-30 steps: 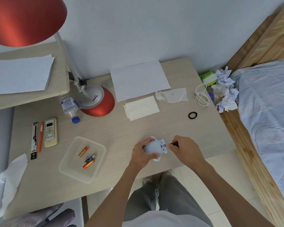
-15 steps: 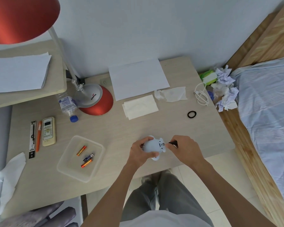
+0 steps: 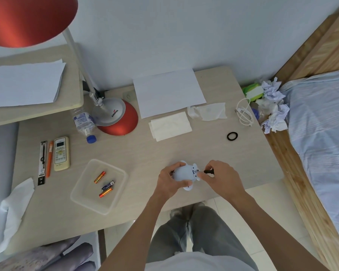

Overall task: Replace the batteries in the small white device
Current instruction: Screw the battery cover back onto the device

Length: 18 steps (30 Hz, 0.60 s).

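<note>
Both grips unchanged: left hand on device, right hand on apparent screwdriver.

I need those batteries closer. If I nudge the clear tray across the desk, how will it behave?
The clear tray looks thin and light, so it should slide easily on the smooth desk. Its three batteries lie loose on their sides and will probably roll about.
</note>
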Motion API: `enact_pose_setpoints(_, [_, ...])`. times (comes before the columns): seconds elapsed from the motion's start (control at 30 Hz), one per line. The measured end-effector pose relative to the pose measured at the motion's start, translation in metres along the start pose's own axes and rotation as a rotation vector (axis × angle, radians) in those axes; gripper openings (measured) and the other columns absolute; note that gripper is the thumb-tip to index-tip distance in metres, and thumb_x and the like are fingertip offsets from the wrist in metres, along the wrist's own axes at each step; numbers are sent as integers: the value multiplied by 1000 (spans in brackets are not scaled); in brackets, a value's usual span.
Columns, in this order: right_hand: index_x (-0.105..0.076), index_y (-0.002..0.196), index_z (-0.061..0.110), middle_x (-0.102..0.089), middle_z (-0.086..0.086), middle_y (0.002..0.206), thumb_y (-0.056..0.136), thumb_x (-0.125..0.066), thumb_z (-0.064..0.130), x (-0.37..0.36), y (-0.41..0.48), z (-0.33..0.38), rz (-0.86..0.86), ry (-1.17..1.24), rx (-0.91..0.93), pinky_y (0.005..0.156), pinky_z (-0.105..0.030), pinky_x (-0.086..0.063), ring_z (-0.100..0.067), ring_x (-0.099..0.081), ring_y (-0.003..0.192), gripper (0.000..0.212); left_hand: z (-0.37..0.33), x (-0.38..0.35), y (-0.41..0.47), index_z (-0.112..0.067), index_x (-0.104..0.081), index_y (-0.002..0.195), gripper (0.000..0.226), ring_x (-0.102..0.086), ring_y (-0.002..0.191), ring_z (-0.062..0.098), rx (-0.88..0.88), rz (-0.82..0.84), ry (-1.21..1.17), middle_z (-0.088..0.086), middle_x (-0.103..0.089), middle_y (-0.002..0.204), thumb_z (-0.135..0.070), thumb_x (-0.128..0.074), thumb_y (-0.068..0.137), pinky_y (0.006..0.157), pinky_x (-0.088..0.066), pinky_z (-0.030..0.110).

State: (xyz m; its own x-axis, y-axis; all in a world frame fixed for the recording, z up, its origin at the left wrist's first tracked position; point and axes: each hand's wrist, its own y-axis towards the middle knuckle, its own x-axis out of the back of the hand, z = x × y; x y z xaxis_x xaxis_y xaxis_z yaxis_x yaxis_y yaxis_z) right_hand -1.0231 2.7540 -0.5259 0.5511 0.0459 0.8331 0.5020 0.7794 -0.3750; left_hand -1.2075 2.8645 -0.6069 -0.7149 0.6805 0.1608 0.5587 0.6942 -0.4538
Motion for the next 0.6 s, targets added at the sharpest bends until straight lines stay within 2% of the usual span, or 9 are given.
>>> enact_pose_setpoints(0.13, [-62,82,26,-62,9,76,100,-60,52,-1,3,0,4,-88,19,67,-34,-55,-13,-61,69,31,1,0,0,-35,-76,121,69,-65,116,24,4,0,-15,-7,-68,131,-40,-103,58,91,-66,40])
enact_pose_setpoints(0.33, [-69,89,29,-67,13,86,92,-77,32,0,1,4,-60,53,59,72,-35,-59,-10,-64,76,9,0,1,1,-34,-77,121,69,-65,116,26,22,-1,-25,-6,-69,131,-39,-104,57,93,-66,41])
enact_pose_setpoints(0.5, [-76,90,32,-74,15,84,87,-80,37,-2,-2,6,-88,134,-13,73,-38,-61,-8,-69,77,6,2,1,1,-34,-77,121,66,-65,116,24,23,6,-33,-9,-70,129,-30,-105,62,92,-66,40])
enact_pose_setpoints(0.6, [-74,91,30,-74,14,84,89,-78,48,-4,-1,8,-65,146,-54,73,-34,-60,-9,-69,77,18,2,1,2,-35,-76,123,67,-65,116,23,28,10,-23,-11,-70,129,-31,-105,62,93,-66,43])
